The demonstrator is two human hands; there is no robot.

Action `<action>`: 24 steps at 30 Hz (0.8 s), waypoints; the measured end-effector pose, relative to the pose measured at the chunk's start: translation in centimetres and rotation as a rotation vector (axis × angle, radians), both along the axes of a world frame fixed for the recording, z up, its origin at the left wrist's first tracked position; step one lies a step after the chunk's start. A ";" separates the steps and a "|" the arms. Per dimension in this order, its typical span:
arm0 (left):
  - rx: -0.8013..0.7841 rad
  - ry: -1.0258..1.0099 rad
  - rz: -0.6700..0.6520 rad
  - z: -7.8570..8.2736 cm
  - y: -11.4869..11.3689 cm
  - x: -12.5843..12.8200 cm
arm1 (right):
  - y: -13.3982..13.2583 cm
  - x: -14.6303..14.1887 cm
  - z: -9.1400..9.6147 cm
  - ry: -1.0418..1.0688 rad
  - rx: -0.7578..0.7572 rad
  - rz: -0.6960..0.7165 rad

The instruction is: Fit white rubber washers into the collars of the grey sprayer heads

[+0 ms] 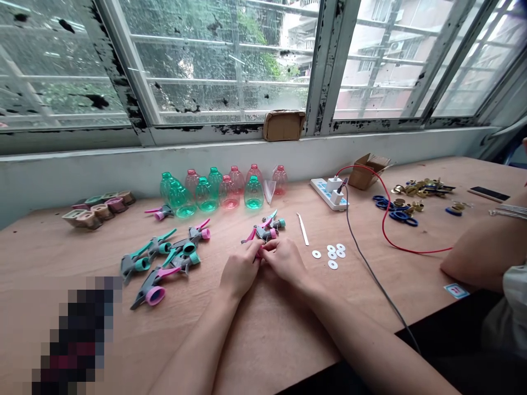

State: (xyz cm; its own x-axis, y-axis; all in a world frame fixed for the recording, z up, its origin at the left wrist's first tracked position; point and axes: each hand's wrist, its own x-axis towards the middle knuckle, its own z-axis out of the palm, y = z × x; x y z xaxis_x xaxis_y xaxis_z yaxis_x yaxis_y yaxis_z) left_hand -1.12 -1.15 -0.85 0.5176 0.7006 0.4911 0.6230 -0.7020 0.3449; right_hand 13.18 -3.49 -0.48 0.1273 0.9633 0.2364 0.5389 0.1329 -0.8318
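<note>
My left hand (pixel 240 270) and my right hand (pixel 285 260) meet at the middle of the wooden table (pixel 263 323), fingers curled together around a small pink part (pixel 259 251) that is mostly hidden. Just beyond my fingertips lies a little heap of grey spray triggers (pixel 266 226) with pink and teal tips. To my left several more spray triggers (pixel 167 258) lie scattered. White washers (pixel 331 253) and a pair of white tweezers (pixel 303 229) rest to the right of my right hand.
Green and pink plastic bottles (pixel 218 189) stand by the wall, with small caps (pixel 101 207) at far left. A white power strip (pixel 329 193) feeds red and grey cables (pixel 385 225). Another person's arm (pixel 481 249) rests at right near metal rings (pixel 411 197), a phone (pixel 488 193), cardboard boxes (pixel 370 170).
</note>
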 end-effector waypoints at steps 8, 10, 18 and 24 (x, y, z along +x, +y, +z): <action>0.054 0.051 -0.021 -0.1 0.1 0.2 | 0.6 0.3 -0.6 0.087 -0.014 0.023; 0.043 0.015 -0.010 -0.1 0.1 0.1 | 0.6 0.4 -0.7 0.090 0.031 0.029; -0.037 -0.169 -0.005 1.2 0.2 -0.1 | 1.2 1.2 0.6 0.077 0.199 0.224; 0.059 0.226 0.436 4.4 3.9 -4.3 | 5.5 4.1 2.5 -0.033 0.133 0.043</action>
